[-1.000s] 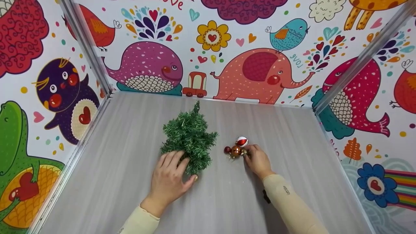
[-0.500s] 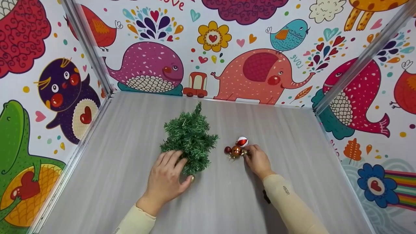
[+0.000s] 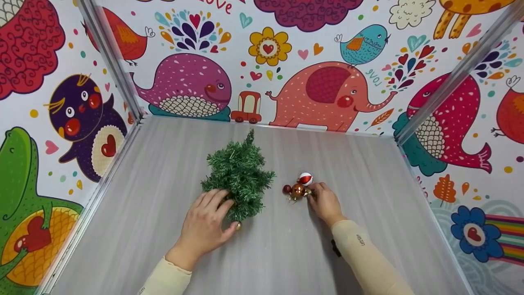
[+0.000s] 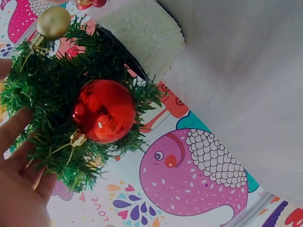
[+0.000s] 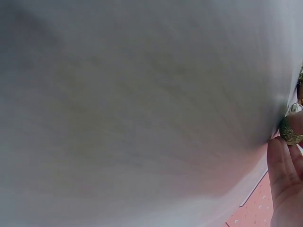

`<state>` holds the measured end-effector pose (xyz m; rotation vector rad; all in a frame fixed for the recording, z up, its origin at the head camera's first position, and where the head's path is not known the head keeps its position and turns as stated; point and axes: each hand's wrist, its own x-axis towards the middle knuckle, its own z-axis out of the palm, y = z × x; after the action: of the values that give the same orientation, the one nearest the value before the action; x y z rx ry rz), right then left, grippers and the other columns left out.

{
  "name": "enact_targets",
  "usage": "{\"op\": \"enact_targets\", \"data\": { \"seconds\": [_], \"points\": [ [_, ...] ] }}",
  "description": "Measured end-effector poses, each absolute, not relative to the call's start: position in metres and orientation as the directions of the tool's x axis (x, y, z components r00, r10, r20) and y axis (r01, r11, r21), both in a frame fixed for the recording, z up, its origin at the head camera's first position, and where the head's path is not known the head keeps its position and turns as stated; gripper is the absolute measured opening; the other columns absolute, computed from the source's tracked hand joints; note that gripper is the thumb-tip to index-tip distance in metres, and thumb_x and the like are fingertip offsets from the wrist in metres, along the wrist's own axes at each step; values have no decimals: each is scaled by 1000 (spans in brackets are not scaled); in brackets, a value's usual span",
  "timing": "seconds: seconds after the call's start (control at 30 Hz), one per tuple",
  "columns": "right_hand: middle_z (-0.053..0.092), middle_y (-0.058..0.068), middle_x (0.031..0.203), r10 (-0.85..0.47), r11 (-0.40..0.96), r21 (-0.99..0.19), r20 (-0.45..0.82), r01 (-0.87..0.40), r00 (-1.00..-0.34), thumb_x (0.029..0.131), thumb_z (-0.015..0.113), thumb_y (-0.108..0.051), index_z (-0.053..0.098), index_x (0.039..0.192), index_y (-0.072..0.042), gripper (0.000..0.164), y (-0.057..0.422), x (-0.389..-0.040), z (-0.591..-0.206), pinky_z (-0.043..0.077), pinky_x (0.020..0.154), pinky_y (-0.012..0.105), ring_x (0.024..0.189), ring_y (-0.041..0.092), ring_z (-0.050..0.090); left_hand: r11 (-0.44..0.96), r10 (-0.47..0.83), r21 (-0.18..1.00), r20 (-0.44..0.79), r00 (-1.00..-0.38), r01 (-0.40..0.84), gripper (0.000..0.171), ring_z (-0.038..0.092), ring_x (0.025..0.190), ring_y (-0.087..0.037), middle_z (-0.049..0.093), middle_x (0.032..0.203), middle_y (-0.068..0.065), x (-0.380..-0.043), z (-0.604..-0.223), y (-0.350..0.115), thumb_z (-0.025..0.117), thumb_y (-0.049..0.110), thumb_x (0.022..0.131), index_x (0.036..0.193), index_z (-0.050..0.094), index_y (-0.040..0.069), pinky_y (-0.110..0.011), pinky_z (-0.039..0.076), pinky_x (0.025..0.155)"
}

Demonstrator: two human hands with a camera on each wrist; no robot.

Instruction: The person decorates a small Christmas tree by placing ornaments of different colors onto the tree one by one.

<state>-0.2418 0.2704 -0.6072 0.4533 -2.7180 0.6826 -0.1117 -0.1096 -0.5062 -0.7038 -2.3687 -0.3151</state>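
Observation:
A small artificial Christmas tree [image 3: 237, 174] stands on the table. My left hand [image 3: 204, 221] touches its near left side, fingertips among the branches and thumb beside a gold bauble [image 4: 53, 22]. In the left wrist view a shiny red bauble [image 4: 105, 111] also hangs from the branches, and the tree's white base [image 4: 147, 40] shows. To the right of the tree, my right hand [image 3: 326, 204] pinches a small glittery gold bauble [image 5: 289, 132] by the table. Next to those fingertips lie a copper-coloured bauble [image 3: 298, 190], a dark red bauble [image 3: 287, 189] and a red-and-white bauble [image 3: 305, 178].
The grey table [image 3: 155, 229] is bounded by printed cartoon walls [image 3: 254, 53] at the back and both sides. Metal corner posts [image 3: 110, 61] stand at the back left and back right.
My left hand has drawn slightly left and toward me, its fingers still at the branches. The tree has shifted very little. My right hand and the baubles beside it stay put.

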Motion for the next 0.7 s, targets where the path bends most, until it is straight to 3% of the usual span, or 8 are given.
{"op": "enact_targets", "data": {
  "seconds": [0.7],
  "points": [
    [63,10,100,-226,833,-409,362,-372,-904,82,76,-3,67,105,-4,25,271,-241,-609,53,76,45,83,27,64,810,414,50,658,-629,585,42,57,114,-36,63,123,-16,-113,-506,-118,74,31,71,105,71,6,-53,44,99]
  ]
}}
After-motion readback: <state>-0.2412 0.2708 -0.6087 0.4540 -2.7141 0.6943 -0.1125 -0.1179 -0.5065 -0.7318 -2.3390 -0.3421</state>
